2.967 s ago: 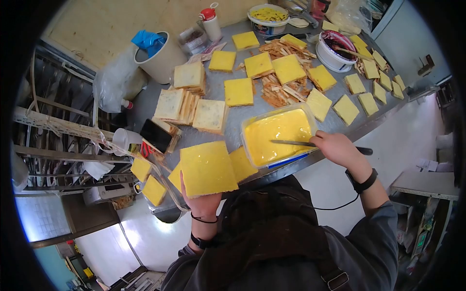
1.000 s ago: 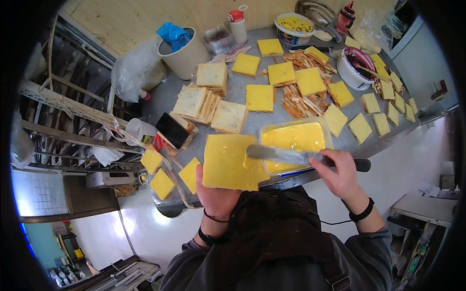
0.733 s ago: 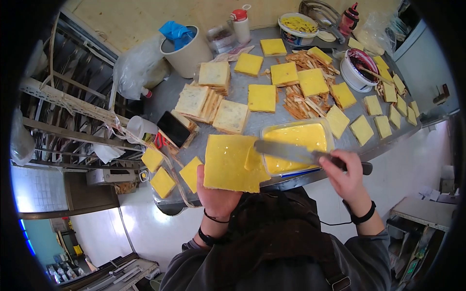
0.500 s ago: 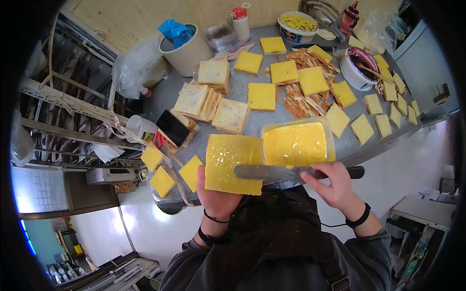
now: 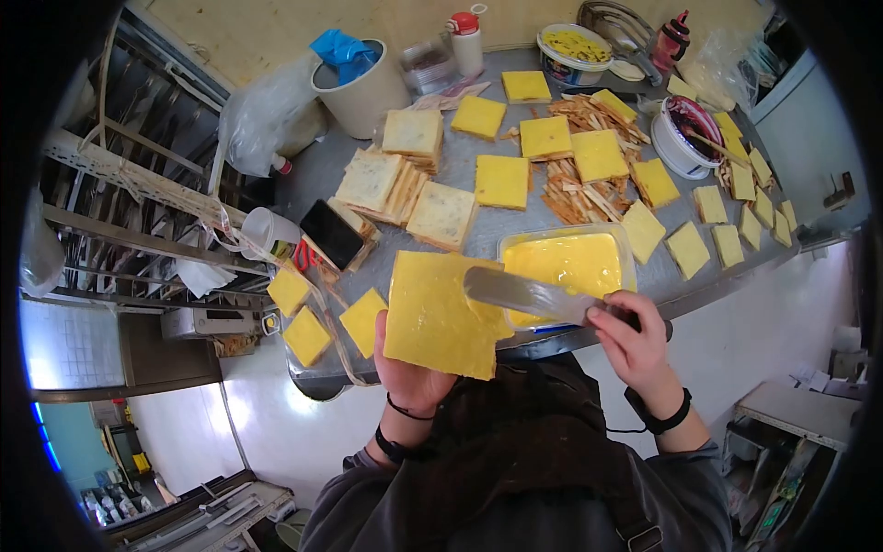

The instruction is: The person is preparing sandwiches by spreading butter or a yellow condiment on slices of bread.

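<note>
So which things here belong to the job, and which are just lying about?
In use:
- flat yellow square slice, on the left hand
- long metal spatula, in the right hand
- clear rectangular plastic tub of yellow spread

Apparently lying about:
- black rectangular phone
- white red-capped bottle

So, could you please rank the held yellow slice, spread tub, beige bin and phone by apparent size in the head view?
1. Held yellow slice and spread tub: too alike to rank
2. Beige bin
3. Phone, smallest
</note>
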The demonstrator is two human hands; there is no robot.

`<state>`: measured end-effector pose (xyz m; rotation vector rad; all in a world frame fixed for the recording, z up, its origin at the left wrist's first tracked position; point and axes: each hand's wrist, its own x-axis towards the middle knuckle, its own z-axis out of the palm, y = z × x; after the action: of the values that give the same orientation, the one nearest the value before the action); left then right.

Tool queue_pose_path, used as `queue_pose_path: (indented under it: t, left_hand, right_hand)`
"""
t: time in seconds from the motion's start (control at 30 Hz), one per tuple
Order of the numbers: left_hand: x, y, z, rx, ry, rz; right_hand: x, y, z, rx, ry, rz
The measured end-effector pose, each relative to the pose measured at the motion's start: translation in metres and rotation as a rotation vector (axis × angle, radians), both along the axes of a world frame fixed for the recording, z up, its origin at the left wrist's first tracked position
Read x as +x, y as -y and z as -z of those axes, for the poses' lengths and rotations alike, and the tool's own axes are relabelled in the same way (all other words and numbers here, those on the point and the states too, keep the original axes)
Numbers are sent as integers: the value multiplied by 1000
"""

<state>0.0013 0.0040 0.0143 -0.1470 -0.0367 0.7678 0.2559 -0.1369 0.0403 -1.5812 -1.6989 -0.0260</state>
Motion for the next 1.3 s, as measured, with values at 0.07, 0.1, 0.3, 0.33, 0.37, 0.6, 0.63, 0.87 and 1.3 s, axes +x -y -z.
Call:
queue_pose_path:
  t: [0.07,0.1,0.3,0.33,0.37,0.6,0.63,0.87,1.3]
  left_hand:
    - [-1,-1,2,-17,29,-19]
    - [-1,-2,2,-13,7,-43]
    - [-5,-6,-7,0,-26,-93]
    - [-4,-6,-7,19,-32,-80]
    - [-3,-6,-7,38,-38,-64]
    - [4,-1,-3,121,15,63]
    - [3,-1,-2,125,-14,50]
    - [-9,-2,8,138,-83,-52]
    - [0,2,-5,68,55,-53]
  right_hand:
    - [1,2,1,-24,117,5]
    - [4,5,3,-17,150,13]
    - [19,25,1,4,85,94]
    - [19,23,-1,14,74,78]
    - [17,21,-5,23,62,65]
    - [8,-8,-31,-52,202,-70]
    - [8,-8,-33,-72,203,-105]
    - [2,5,-34,-199,135,-312]
    - [-18,7,-29,-37,206,-162]
